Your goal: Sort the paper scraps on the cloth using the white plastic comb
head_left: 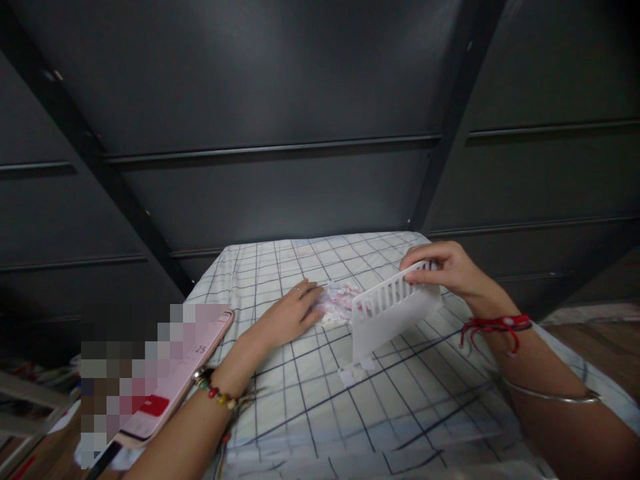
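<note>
My right hand pinches the top edge of a white slotted plastic panel, with the thumb in front. The panel stands tilted on the checked cloth, its row of slots along the upper edge. My left hand lies on the cloth, fingers stretched out, their tips against a small heap of crumpled white and pink scraps. Part of that heap is hidden behind the panel. A few small white bits lie near the panel's lower left corner.
The checked cloth covers a table surface. Dark grey metal panels rise behind it. Beside my left forearm is a pink phone, its screen lit and partly blurred out. A pale frame stands at the far left.
</note>
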Demonstrator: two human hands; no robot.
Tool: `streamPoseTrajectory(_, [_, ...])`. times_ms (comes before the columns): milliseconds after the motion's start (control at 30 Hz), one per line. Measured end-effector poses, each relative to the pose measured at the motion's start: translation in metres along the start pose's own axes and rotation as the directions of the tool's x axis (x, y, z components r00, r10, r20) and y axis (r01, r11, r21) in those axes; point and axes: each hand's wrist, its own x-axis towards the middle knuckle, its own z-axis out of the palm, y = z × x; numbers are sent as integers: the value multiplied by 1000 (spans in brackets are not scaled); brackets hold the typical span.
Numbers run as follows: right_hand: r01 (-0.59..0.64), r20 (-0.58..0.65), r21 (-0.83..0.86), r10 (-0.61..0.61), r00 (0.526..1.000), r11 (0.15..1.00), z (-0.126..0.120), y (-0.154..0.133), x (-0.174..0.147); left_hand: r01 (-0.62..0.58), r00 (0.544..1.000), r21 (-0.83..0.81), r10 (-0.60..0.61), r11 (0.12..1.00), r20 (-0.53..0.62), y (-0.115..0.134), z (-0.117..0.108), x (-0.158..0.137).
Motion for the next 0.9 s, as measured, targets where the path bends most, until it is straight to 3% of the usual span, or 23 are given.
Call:
streamPoseTrajectory(167, [37, -6, 7, -37, 999, 999, 7, -1, 0, 3, 1000, -6, -3, 1000, 18, 2, -2, 0])
streamPoseTrajectory(533, [28, 29, -34, -27, 999, 999, -5, -2, -2, -21, 1000, -16, 21, 1000, -12, 0, 1, 0])
streamPoseTrajectory(767, [15, -52, -18, -16, 999, 1000, -5, 2, -3, 4, 1000, -4, -4, 1000, 7, 0, -1, 0])
streamPoseTrajectory(900, [8, -26, -26, -9, 1000, 1000, -4, 0, -3, 2, 1000, -15, -2, 1000, -12, 0, 0, -1])
